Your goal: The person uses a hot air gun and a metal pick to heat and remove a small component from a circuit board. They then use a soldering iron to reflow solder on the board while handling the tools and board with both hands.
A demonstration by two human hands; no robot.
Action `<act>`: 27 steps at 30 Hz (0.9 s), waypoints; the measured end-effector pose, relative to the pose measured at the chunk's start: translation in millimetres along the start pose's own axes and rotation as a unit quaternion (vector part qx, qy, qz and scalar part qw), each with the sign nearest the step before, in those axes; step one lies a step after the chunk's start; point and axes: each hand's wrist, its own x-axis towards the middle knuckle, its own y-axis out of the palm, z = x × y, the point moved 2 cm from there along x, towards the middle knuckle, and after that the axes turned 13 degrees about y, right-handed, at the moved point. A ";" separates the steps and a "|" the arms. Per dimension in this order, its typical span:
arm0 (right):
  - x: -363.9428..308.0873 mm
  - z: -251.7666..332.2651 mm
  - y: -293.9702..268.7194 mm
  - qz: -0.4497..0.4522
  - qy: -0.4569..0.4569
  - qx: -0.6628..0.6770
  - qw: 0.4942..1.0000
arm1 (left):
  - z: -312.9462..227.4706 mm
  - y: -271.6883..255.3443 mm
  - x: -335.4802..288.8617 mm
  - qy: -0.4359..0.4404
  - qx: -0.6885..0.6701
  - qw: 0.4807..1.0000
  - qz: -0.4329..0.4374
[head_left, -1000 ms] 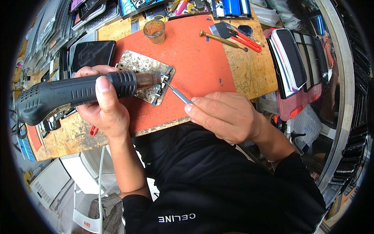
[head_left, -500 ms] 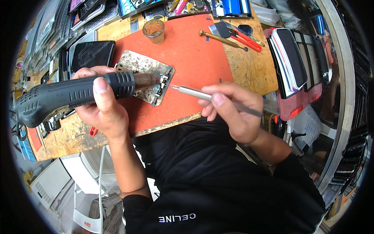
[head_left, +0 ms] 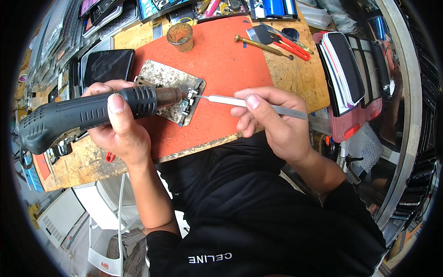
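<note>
My left hand (head_left: 122, 117) is wrapped round a black hot air gun (head_left: 92, 111), its brown metal nozzle pointing right. Just past the nozzle lies a small circuit board (head_left: 188, 102), clamped at the right end of a stained metal holder plate (head_left: 168, 76). Between thumb and fingers, my right hand (head_left: 277, 117) grips silver tweezers (head_left: 249, 102). Their fine tips reach left to the board's edge by the nozzle; whether they touch a part is too small to tell. The nozzle covers some of the board.
The plate rests on a red mat (head_left: 226, 60) over a wooden bench. Beyond it stands a small stained cup (head_left: 180, 37). A brass-coloured screwdriver (head_left: 263, 46) and a red-handled tool (head_left: 293, 48) lie at the far right. A black phone (head_left: 109, 64) is at left, phone cases (head_left: 341, 74) at right.
The tweezers have turned to lie flatter, their tips now further left against the board's edge. My right hand has rolled a little with them. The hot air gun has shifted slightly left.
</note>
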 end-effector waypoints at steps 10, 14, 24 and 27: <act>4.5 -2.6 -1.4 0.013 0.002 0.018 1.000 | -1.0 1.3 0.1 0.000 0.000 1.000 0.004; 5.3 -3.0 -3.0 0.017 0.013 0.035 0.999 | -0.9 1.1 0.2 -0.010 0.003 1.000 -0.001; 5.8 -2.9 -4.8 0.027 0.013 0.046 0.998 | -1.2 2.2 0.5 0.001 -0.001 1.000 0.010; 4.9 -2.3 -4.7 0.029 -0.004 0.028 0.999 | -1.0 2.7 0.7 -0.001 0.001 1.000 0.008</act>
